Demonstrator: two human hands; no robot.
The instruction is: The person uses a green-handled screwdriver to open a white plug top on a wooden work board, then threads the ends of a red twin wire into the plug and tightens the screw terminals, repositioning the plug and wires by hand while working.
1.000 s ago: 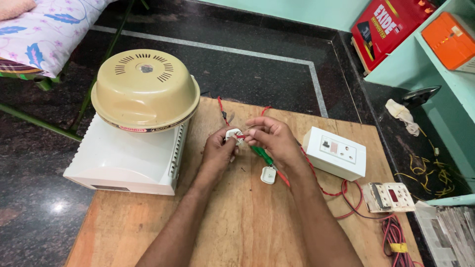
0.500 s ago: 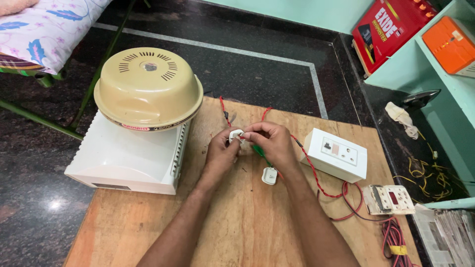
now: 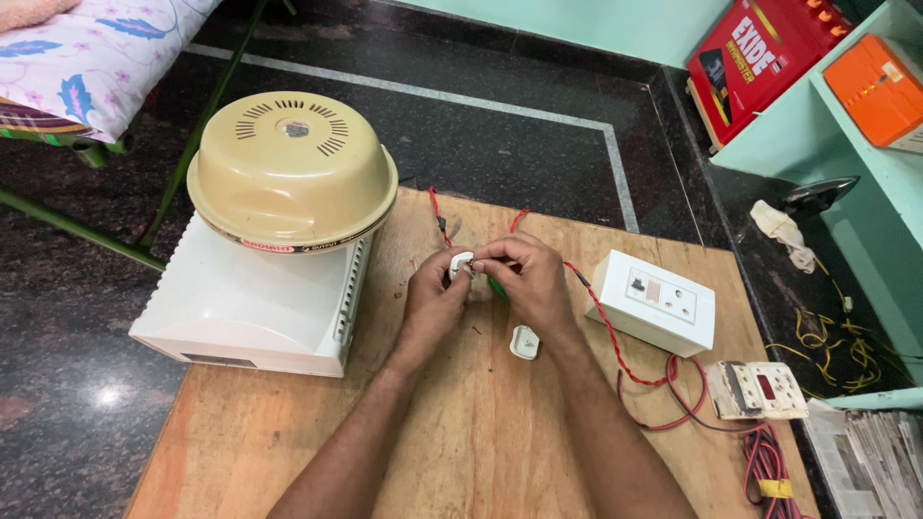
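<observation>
Both hands meet over the middle of the wooden board (image 3: 461, 452). Our left hand (image 3: 435, 300) pinches a small white plug body (image 3: 461, 266) between thumb and fingers, closed around it. Our right hand (image 3: 527, 279) is curled shut over the same piece from the other side, with the green handle of a screwdriver (image 3: 496, 286) just showing beneath the fingers; the tip is hidden, so we cannot tell where it bears.

Twisted red wire (image 3: 615, 341) runs from the plug area, past the right wrist, toward a white switch-and-socket box (image 3: 654, 303) standing on the board's right side. A second loose white plug piece (image 3: 524, 342) lies on the board just beside the right wrist, apart from the hands.

Handling, as we judge it: the plug body looks like light, hard plastic, small and smooth, liable to slip or twist out of a pinch; best held by its flat sides, clear of the pins. The wire looks thin and springy, so it may tug the piece.

Containers: a cream dome-shaped cover (image 3: 291, 173) with vent slots sits on top of a white casing (image 3: 245, 312) at the board's left edge; both are closed, contents unseen. At the right, an opened switch plate (image 3: 760, 389) lies face up near a coil of red cable (image 3: 769, 466).
</observation>
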